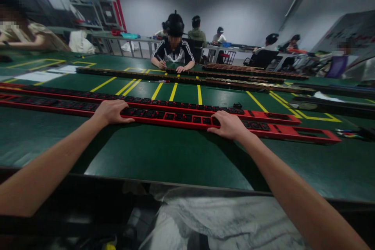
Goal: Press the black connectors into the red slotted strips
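Two long red power strips lie side by side across the green table [164,156]. The near red strip [175,118] carries a row of black sockets and ends in an empty red frame at the right. My left hand [109,112] grips this strip from above, left of the middle. My right hand [229,125] holds the same strip further right, fingers curled over its far edge. The far red strip [263,115] runs just behind, untouched.
Several long dark strips [205,80] lie further back across yellow floor-style lines. A person in a black and white top sits opposite [174,52], hands on a strip. Other people sit at the far left and back right. Coloured wires [348,133] lie at the right.
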`<action>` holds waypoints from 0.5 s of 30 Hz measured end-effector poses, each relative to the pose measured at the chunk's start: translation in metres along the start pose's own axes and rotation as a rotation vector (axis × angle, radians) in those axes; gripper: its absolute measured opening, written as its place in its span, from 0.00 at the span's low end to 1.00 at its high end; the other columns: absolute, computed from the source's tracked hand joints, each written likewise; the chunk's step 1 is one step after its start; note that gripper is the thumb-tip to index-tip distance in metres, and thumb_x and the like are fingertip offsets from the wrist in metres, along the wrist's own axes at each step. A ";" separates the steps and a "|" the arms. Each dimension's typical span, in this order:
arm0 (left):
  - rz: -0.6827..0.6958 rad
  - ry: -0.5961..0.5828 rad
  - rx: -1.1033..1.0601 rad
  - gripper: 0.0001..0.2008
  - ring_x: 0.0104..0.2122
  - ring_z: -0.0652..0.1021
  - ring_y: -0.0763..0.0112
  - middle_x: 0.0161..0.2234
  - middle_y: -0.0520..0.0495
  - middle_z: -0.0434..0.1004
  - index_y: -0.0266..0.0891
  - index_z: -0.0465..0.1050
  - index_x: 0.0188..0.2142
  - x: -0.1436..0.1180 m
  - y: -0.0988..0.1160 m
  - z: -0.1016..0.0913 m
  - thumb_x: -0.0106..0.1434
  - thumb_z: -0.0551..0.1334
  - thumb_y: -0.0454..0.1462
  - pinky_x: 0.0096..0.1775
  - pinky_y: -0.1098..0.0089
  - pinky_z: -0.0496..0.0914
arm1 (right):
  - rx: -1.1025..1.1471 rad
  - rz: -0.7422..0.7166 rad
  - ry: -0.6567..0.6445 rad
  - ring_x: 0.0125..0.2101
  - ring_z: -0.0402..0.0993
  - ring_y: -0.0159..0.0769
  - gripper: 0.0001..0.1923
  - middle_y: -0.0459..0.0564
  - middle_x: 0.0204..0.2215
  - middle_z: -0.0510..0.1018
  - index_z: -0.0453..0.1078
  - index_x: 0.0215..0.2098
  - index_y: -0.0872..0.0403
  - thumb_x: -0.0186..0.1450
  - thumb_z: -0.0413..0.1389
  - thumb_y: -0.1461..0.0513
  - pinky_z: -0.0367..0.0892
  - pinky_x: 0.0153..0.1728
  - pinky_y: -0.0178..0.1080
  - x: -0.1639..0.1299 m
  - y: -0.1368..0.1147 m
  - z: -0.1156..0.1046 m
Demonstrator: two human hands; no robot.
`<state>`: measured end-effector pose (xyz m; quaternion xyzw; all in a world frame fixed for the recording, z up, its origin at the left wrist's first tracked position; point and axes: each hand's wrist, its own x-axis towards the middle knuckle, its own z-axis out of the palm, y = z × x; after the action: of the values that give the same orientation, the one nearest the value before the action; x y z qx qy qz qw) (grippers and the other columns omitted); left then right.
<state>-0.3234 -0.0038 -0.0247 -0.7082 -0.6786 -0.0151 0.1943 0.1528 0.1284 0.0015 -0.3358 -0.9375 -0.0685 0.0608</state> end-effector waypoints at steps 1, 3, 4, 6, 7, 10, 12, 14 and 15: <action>-0.005 0.005 -0.004 0.32 0.43 0.78 0.54 0.43 0.38 0.78 0.35 0.73 0.40 0.000 0.000 0.000 0.55 0.56 0.62 0.42 0.63 0.68 | 0.000 0.003 0.004 0.46 0.72 0.49 0.27 0.59 0.46 0.76 0.69 0.48 0.55 0.62 0.55 0.43 0.67 0.42 0.44 0.001 0.001 0.000; -0.017 -0.001 -0.012 0.33 0.44 0.77 0.52 0.43 0.38 0.78 0.36 0.73 0.40 0.002 0.000 0.001 0.54 0.56 0.63 0.43 0.62 0.68 | 0.000 0.007 0.004 0.45 0.72 0.49 0.27 0.59 0.46 0.76 0.69 0.48 0.55 0.63 0.54 0.43 0.67 0.42 0.44 0.002 0.002 0.002; -0.021 -0.009 -0.014 0.33 0.44 0.77 0.52 0.43 0.38 0.78 0.37 0.74 0.40 0.003 0.000 0.002 0.54 0.55 0.63 0.43 0.62 0.68 | 0.001 0.006 0.001 0.45 0.72 0.49 0.27 0.59 0.46 0.76 0.69 0.48 0.55 0.63 0.54 0.43 0.67 0.42 0.44 0.003 0.003 0.003; -0.020 -0.020 -0.018 0.33 0.45 0.77 0.52 0.43 0.38 0.78 0.38 0.74 0.41 0.006 0.000 0.003 0.54 0.55 0.63 0.43 0.62 0.68 | 0.000 0.003 0.000 0.46 0.72 0.49 0.27 0.59 0.46 0.76 0.69 0.48 0.56 0.63 0.54 0.43 0.67 0.43 0.44 0.005 0.004 0.004; -0.015 -0.024 -0.018 0.33 0.45 0.77 0.52 0.43 0.38 0.78 0.38 0.74 0.41 0.007 0.000 0.003 0.54 0.54 0.63 0.43 0.62 0.68 | 0.000 0.003 0.001 0.46 0.72 0.49 0.28 0.60 0.46 0.76 0.69 0.48 0.56 0.63 0.54 0.43 0.68 0.43 0.44 0.006 0.005 0.004; 0.003 -0.049 -0.012 0.34 0.44 0.77 0.52 0.43 0.38 0.78 0.37 0.74 0.40 0.014 0.001 0.003 0.54 0.54 0.64 0.42 0.63 0.68 | 0.001 0.023 -0.001 0.47 0.71 0.50 0.28 0.60 0.47 0.75 0.69 0.49 0.57 0.64 0.53 0.43 0.68 0.44 0.45 0.008 0.009 0.006; 0.008 -0.064 -0.010 0.34 0.44 0.77 0.52 0.43 0.38 0.78 0.38 0.74 0.40 0.017 0.002 0.004 0.54 0.53 0.65 0.41 0.63 0.68 | 0.001 0.028 -0.003 0.48 0.71 0.50 0.29 0.60 0.48 0.75 0.69 0.50 0.57 0.64 0.54 0.43 0.68 0.45 0.45 0.008 0.011 0.007; 0.000 -0.063 -0.030 0.34 0.45 0.77 0.51 0.43 0.38 0.78 0.38 0.74 0.40 0.019 0.004 0.004 0.54 0.53 0.64 0.42 0.62 0.67 | 0.000 0.025 0.004 0.49 0.71 0.50 0.29 0.60 0.48 0.75 0.69 0.50 0.57 0.63 0.54 0.44 0.67 0.45 0.45 0.008 0.013 0.009; -0.006 -0.061 -0.048 0.34 0.45 0.76 0.51 0.44 0.38 0.78 0.38 0.74 0.41 0.019 0.004 0.004 0.54 0.54 0.64 0.42 0.61 0.67 | 0.000 0.026 0.009 0.49 0.71 0.50 0.29 0.60 0.48 0.75 0.69 0.50 0.57 0.63 0.54 0.43 0.67 0.45 0.45 0.007 0.014 0.010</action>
<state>-0.3186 0.0157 -0.0241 -0.7106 -0.6859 -0.0103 0.1564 0.1554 0.1454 -0.0055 -0.3477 -0.9327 -0.0694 0.0659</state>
